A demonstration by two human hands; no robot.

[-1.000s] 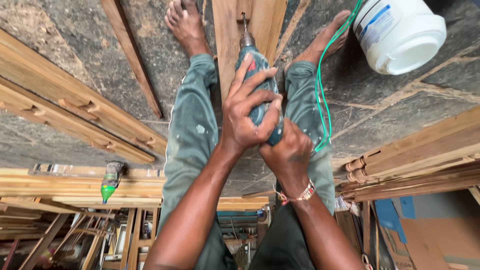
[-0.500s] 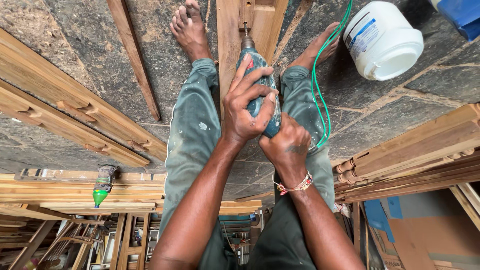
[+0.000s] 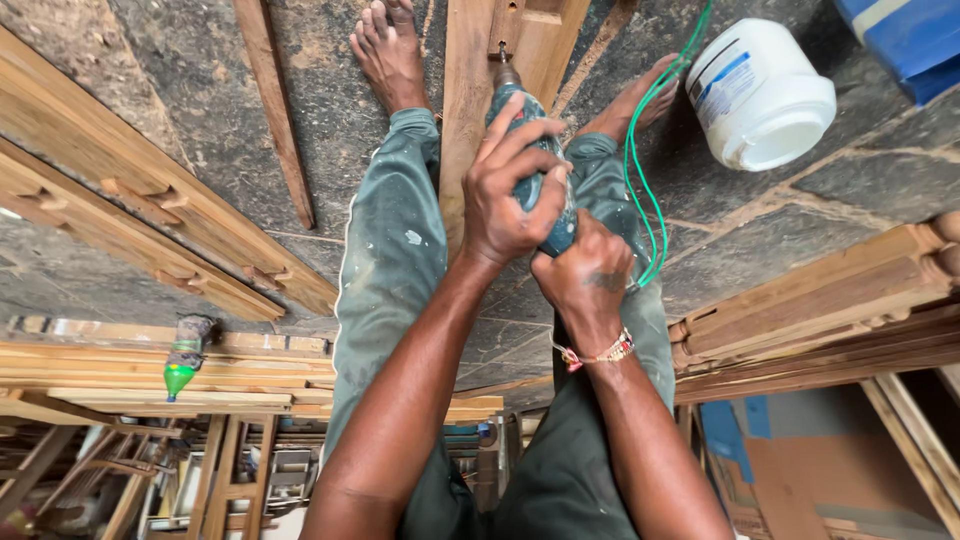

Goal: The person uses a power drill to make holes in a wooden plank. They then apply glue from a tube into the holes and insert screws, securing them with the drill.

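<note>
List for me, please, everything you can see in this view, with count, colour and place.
power drill: one, teal, held in both hands, tip on the plank
wooden plank: one, brown, on the floor between the legs
cable: one, green, looping beside the drill
plastic tub: one, white, on the floor, upper right
loose slat: one, brown, on the stone floor, upper left
moulded wooden frames: several, brown, left and right
bottle: one, green tip, on stacked timber, left
bare feet: two, either side of the plank
left hand: one, over the drill body
right hand: one, gripping the drill's rear, beaded bracelet at wrist
</note>
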